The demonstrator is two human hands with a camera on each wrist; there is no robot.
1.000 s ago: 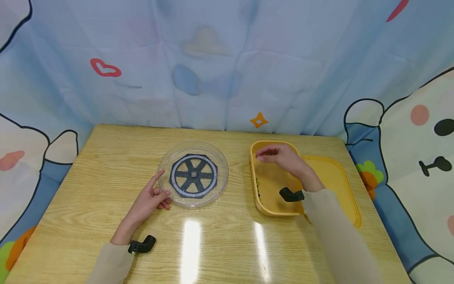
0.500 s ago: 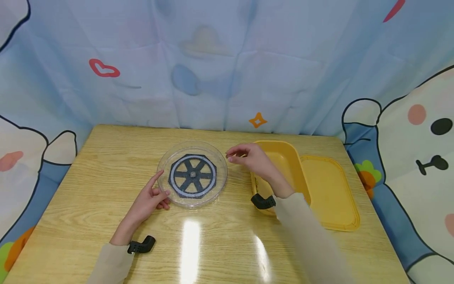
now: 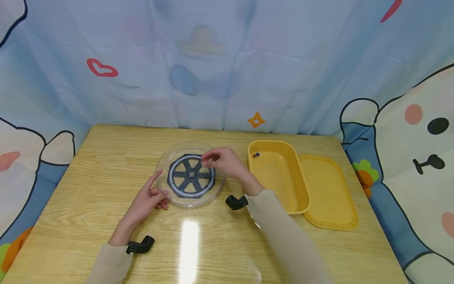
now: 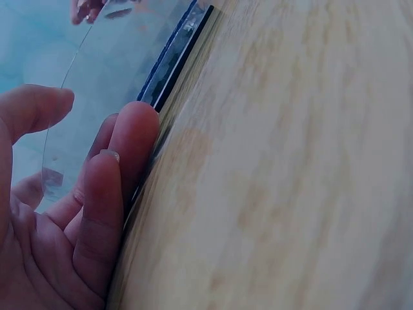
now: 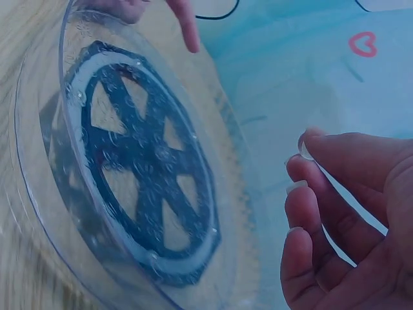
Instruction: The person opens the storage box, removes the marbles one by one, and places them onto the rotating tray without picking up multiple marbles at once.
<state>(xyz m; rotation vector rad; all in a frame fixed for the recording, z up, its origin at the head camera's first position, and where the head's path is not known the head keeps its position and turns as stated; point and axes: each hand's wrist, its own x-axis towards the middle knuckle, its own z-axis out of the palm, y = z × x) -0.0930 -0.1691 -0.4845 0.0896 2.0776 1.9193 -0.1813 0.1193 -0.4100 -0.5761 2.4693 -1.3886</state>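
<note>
A round clear plastic dish stands on the wooden table, with a dark six-spoked wheel shape and a pale ring inside. My left hand rests at the dish's left edge, forefinger and thumb spread along the rim, the other fingers bent against its side. Over the dish's right part hangs my right hand. Its thumb and forefinger pinch a tiny bead-like thing, almost wholly hidden by the fingertips. In the right wrist view the other fingers of that right hand are curled below the thumb.
A yellow box stands right of the dish, two small beads in its far left corner. Its yellow lid lies beside it on the table. A printed curtain hangs behind. My right sleeve passes in front of the box.
My right hand has moved left from over the yellow box to above the dish, keeping its pinch. The beads in the box's far corner now show. My left hand stays at the rim.
</note>
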